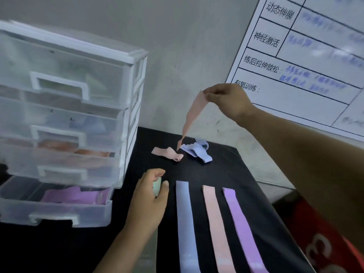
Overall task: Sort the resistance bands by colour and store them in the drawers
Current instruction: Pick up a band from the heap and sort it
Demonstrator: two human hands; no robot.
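My right hand [228, 99] pinches pink elastic band [194, 113] high, to free it from heap [197, 152]; left hand [148, 198] grips pale green strip [157, 187].

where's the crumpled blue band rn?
Head view: crumpled blue band lies at the back of the black table, just right of the crumpled pink band, by the lower end of the pink strip held by the right hand.
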